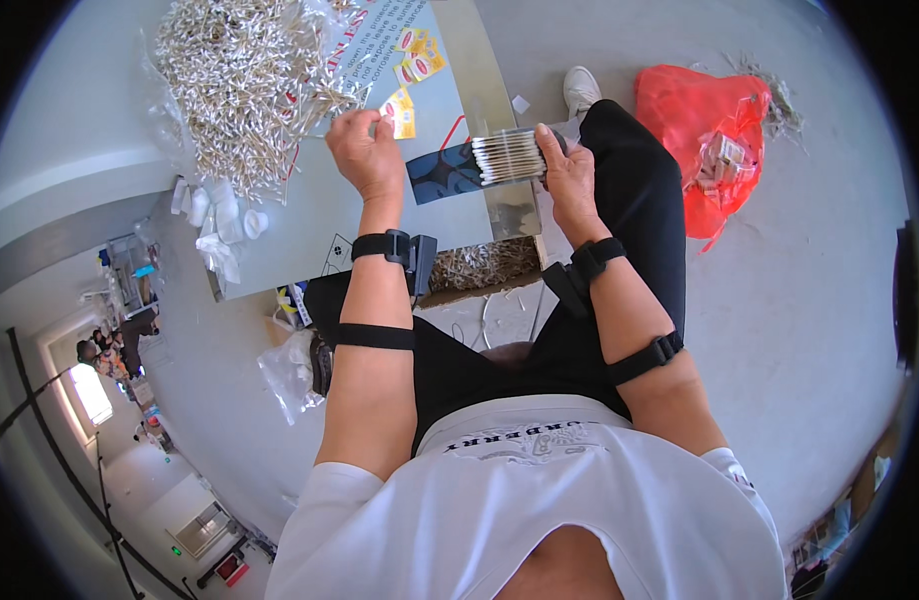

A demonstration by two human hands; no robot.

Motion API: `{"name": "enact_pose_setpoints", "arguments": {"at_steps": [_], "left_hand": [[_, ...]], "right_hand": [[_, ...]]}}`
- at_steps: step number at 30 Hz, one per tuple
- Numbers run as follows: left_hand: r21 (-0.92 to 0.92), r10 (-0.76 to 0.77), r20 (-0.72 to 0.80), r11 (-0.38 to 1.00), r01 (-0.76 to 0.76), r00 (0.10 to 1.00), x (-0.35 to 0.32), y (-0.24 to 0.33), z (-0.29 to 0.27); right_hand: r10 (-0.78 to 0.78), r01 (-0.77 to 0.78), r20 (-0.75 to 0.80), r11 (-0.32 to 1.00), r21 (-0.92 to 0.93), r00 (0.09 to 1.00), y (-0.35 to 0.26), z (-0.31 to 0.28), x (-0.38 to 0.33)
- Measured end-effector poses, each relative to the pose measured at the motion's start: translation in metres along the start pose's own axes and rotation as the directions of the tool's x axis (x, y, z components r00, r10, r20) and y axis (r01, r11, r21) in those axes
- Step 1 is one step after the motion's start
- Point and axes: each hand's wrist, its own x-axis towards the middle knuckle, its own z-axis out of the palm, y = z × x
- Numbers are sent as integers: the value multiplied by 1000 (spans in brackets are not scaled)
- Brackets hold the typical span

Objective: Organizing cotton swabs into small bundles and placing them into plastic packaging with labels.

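Observation:
In my right hand [569, 180] is a flat bundle of cotton swabs [507, 158], side by side, in what looks like a clear pack. The thumb lies on top, and the fingers underneath are mostly hidden. My left hand [365, 155] is over the table with its fingers curled together at the edge of a small yellow-and-white card [401, 112]. Several similar yellow cards [420, 60] lie just beyond it. Beneath the bundle, a dark blue patterned sheet [443, 176] rests on the table.
A large heap of loose cotton swabs [244, 90] covers the table's far left. White plastic pieces [219, 215] sit at its left edge. Below the tabletop is a box of swabs [484, 268]. A red plastic bag [684, 120] lies on the floor at right.

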Motion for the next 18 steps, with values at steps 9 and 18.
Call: {"name": "enact_pose_setpoints", "arguments": {"at_steps": [9,18], "left_hand": [[-504,-588,165,640,580,792,-8,38,-16],[-5,-371,277,922,387,886,-28,27,-9]], "right_hand": [[-11,11,3,1000,22,1000,2,0,2],[-21,20,26,999,49,999,0,2,0]]}}
